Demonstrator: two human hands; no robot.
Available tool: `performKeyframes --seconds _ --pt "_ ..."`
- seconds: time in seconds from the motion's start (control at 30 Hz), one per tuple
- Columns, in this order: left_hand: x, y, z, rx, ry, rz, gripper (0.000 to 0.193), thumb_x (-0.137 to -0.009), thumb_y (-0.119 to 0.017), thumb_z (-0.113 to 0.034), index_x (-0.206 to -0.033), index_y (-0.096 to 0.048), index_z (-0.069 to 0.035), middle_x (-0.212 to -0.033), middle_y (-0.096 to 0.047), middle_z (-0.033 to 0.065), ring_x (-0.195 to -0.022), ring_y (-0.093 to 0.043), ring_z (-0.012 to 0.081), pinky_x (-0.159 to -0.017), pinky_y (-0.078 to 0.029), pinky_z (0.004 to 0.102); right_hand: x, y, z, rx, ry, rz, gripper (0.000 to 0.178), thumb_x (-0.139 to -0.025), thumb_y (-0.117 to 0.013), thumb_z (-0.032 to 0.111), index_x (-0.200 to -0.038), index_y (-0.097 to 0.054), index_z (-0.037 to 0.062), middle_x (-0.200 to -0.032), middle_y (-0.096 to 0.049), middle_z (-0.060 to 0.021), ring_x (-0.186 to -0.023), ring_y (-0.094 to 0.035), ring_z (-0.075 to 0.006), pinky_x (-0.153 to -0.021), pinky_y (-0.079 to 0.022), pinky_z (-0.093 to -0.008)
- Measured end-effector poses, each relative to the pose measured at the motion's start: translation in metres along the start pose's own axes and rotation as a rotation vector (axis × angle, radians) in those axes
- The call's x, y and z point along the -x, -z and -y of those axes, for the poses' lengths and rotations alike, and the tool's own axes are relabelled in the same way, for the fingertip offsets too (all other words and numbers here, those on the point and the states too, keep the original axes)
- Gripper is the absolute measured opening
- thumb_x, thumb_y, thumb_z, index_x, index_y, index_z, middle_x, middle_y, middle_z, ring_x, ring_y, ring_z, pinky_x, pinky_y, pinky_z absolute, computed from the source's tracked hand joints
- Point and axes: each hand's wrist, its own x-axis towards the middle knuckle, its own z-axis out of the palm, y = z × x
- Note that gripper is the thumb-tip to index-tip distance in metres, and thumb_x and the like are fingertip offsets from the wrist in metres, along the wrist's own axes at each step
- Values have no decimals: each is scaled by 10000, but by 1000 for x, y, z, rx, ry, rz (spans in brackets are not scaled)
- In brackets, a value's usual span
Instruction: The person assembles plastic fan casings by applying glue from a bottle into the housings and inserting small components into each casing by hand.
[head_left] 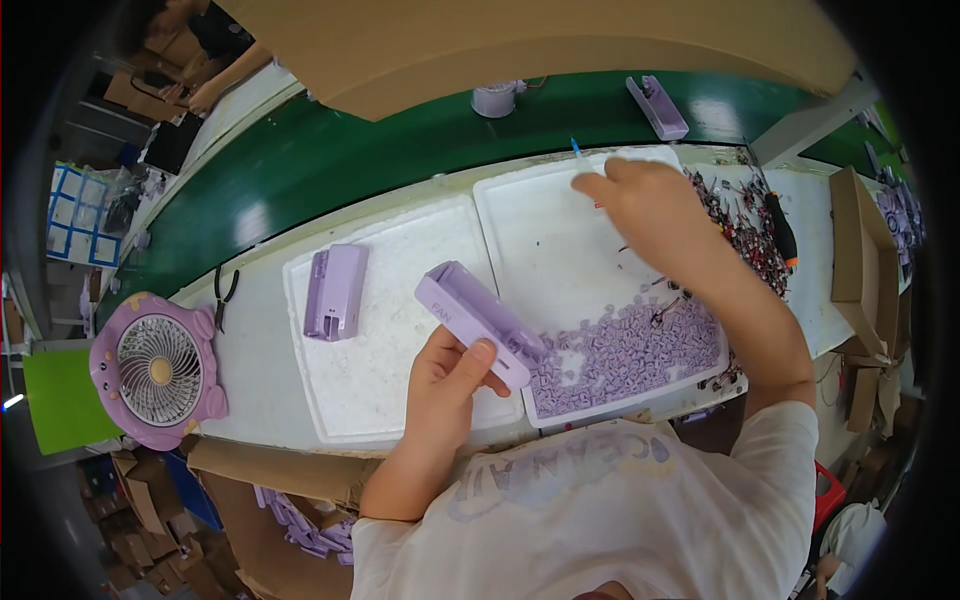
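My left hand point(447, 385) grips a long, hollow lilac plastic housing point(478, 322) by its lower end, thumb on the near side. The housing is tilted, and its open side faces up and right. Over the right tray, my right hand point(655, 215) is closed around a slim blue-tipped stick point(577, 150), whose lower part the fingers hide. A second lilac housing point(336, 292) rests on the left white foam tray point(400, 400). Many small lilac plastic pieces point(630, 355) cover the near part of the right white foam tray point(530, 215).
Wired components point(745, 235) lie heaped right of the trays beside an orange-and-black tool point(780, 232). Black-handled pliers point(224, 298) and a lilac fan point(160, 370) are at left. Beyond is a green belt point(400, 155) with another housing point(658, 108). A cardboard sheet point(560, 45) overhangs it.
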Motion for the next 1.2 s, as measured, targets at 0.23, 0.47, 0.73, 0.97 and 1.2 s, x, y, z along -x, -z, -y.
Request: performKeyframes --seconds 0.23,0.47,0.73,0.97,1.2 --pt "-3 -1 -7 67 33 -1 334 -860 -558 -276 -1051 -524 -3 -908 -619 93 -730 -602 147 -537 -472 256 -9 -22 -26 31 45 101 197 -707 -624 88 -899 -581 99 -781 -560 -126 -754 -601 -284 -632 -474 -360" --pt "3 0 -11 109 20 47 356 -869 -539 -287 -1075 -509 2 -904 -624 107 -709 -596 141 -532 -462 249 13 39 47 -1253 -311 120 133 -760 -669 112 -777 -567 27 -698 -568 -19 -652 -532 -72 -567 -415 -222" --pt "8 -8 -13 46 -3 88 404 -846 -579 -298 -1106 -498 1 -942 -621 105 -746 -597 143 -539 -454 242 27 46 74 -1563 -201 85 101 -808 -614 89 -830 -614 -9 -733 -627 -50 -628 -546 -66 -538 -427 -213" --pt "11 -12 -15 38 -23 37 421 -828 -608 -304 -1108 -501 -9 -955 -618 94 -747 -596 143 -541 -451 241 24 45 78 -1517 -167 82 88 -811 -625 75 -832 -613 -10 -720 -623 -47 -618 -543 -60 -529 -424 -205" --pt "9 -14 -15 27 -24 40 425 -829 -607 -312 -1107 -500 -9 -948 -617 93 -741 -596 143 -542 -454 244 25 45 76 -1484 -189 127 92 -813 -630 84 -821 -614 -7 -707 -617 -36 -615 -537 -52 -526 -419 -201"
